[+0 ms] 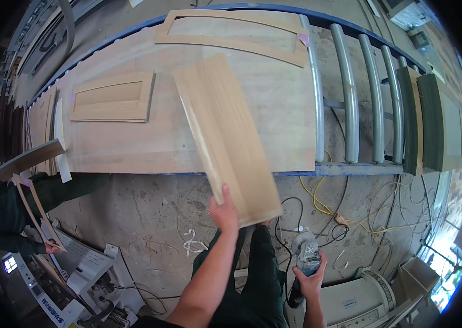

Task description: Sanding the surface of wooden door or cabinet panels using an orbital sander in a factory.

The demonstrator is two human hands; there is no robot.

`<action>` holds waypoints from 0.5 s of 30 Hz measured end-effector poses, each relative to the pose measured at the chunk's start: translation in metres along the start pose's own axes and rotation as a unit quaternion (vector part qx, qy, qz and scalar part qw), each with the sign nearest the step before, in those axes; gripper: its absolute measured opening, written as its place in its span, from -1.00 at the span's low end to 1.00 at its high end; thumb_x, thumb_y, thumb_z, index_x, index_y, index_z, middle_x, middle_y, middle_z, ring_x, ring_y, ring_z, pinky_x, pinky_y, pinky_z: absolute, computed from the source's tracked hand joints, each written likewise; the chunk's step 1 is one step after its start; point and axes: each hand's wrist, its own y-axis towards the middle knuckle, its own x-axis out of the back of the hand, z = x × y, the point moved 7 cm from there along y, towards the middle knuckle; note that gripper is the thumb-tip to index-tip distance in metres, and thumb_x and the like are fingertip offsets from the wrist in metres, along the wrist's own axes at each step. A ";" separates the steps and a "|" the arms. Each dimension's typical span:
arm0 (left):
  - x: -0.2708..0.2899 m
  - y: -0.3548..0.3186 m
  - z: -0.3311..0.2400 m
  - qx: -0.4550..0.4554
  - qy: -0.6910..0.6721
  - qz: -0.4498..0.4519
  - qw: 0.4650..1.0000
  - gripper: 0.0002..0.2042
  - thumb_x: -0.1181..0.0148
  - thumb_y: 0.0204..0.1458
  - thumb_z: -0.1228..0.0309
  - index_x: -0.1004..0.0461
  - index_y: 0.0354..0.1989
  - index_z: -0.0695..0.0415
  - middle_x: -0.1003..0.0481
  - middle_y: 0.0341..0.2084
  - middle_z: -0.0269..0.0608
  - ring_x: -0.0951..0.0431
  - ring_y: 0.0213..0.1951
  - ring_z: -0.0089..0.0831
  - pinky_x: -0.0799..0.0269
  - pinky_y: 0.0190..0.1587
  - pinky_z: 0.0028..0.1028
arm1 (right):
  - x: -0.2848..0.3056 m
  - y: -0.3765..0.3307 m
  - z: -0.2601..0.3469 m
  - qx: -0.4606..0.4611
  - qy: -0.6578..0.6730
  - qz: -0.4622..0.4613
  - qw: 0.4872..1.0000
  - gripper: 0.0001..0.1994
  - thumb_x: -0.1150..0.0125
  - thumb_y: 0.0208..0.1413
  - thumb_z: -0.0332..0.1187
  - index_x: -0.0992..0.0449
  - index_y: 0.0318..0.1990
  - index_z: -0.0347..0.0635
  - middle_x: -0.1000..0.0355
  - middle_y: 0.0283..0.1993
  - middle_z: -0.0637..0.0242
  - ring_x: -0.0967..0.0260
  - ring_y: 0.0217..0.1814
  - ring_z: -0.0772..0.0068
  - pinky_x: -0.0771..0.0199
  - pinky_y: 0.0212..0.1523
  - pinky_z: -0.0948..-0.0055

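In the head view, a pale work surface (pixel 127 145) fills the upper middle, metal rollers (pixel 345 93) at upper right, concrete floor (pixel 149 205) below. The left hand (pixel 224 213) grips the wooden panel (pixel 228 136) slanting through the centre, thumb on top, fingers hidden; the right hand (pixel 310 280), lower right, curls round a power tool (pixel 308 259).

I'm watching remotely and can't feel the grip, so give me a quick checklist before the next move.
1. Left hand holding wooden panel near its closer end: ok.
2. Right hand holding power tool: ok.
3. Power tool apart from wooden panel: ok.
4. Disc at a standstill: cannot tell.
5. Floor free of loose cords: not ok, yellow cord lies there.
6. Co-worker apart from wooden panel: ok, off to the left.
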 end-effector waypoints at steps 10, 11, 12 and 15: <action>0.033 0.155 -0.121 -0.478 0.469 0.190 0.718 -0.55 -0.21 0.34 0.06 -0.60 0.13 0.23 -0.61 0.07 0.19 -0.61 0.10 0.11 -0.49 0.24 -0.14 | -0.001 -0.004 0.006 -0.023 -0.119 0.006 0.993 0.00 -0.72 -0.09 -0.15 -0.21 0.46 -0.22 -0.34 0.41 -0.03 -0.34 0.45 0.03 -0.34 0.44 0.15; 0.047 0.211 -0.124 -0.397 0.426 0.202 0.787 -0.50 -0.18 0.34 0.01 -0.58 0.22 0.18 -0.53 0.20 0.20 -0.54 0.19 0.15 -0.41 0.33 -0.12 | -0.023 0.000 0.006 -0.021 -0.067 0.040 0.997 -0.03 -0.68 -0.05 -0.08 -0.23 0.46 -0.18 -0.32 0.45 -0.05 -0.33 0.49 0.02 -0.34 0.45 0.14; 0.024 0.212 -0.146 -0.331 0.357 0.183 0.854 -0.46 -0.17 0.32 -0.04 -0.56 0.28 0.10 -0.56 0.17 0.16 -0.54 0.21 0.15 -0.40 0.35 -0.14 | -0.024 0.000 0.006 -0.021 -0.058 0.028 0.998 -0.03 -0.67 -0.04 -0.06 -0.22 0.47 -0.12 -0.34 0.45 -0.06 -0.35 0.48 -0.02 -0.36 0.42 0.13; -0.043 0.162 -0.222 -0.356 0.482 0.261 0.757 -0.47 -0.22 0.27 -0.08 -0.56 -0.06 0.27 -0.59 -0.21 0.16 -0.59 -0.08 0.09 -0.48 0.01 -0.12 | -0.018 -0.010 0.015 -0.059 -0.030 0.014 0.998 -0.02 -0.66 -0.02 -0.03 -0.19 0.50 -0.05 -0.35 0.43 -0.04 -0.38 0.46 -0.05 -0.38 0.41 0.14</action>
